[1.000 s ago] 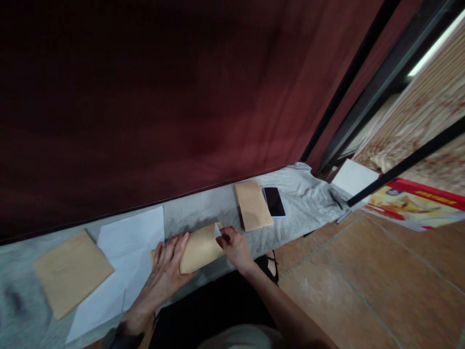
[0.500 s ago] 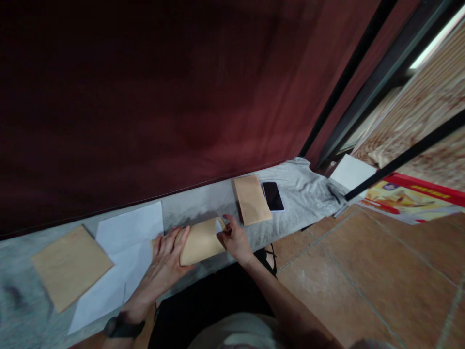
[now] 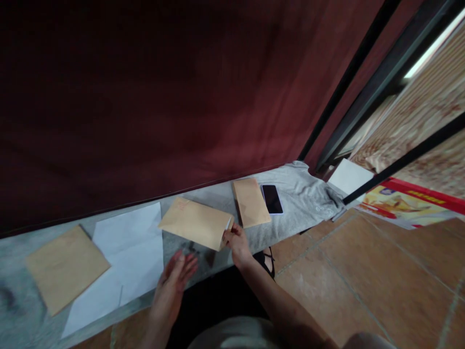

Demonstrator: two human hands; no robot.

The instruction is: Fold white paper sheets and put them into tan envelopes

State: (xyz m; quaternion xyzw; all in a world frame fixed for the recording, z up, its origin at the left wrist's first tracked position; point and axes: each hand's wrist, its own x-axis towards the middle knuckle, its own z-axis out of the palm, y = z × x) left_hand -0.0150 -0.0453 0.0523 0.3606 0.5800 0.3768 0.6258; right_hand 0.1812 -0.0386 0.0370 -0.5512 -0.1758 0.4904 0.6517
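Observation:
A brown paper envelope point(image 3: 196, 221) is held at its right end by my right hand point(image 3: 237, 244), the fingers pinching near its opening. A bit of white paper shows inside that opening. My left hand point(image 3: 178, 271) is off the envelope, below its left part, with the palm turned up and the fingers stretched out, holding nothing. Left of it, sheets of white paper point(image 3: 134, 242) lie spread on the grey cloth. Another brown envelope point(image 3: 69, 269) overlaps their left side.
To the right on the grey cloth point(image 3: 301, 194) lie a further brown envelope point(image 3: 251, 201) and, beside it, a phone point(image 3: 272, 198). A dark red panel point(image 3: 181, 97) rises behind the narrow surface. Black poles point(image 3: 348, 82) and a printed box point(image 3: 403, 203) stand at the right, over a tiled floor point(image 3: 327, 276).
My left hand has let go of the envelope and moved down, turning palm up. The envelope, still in my right hand, has swung so its left end points up and away.

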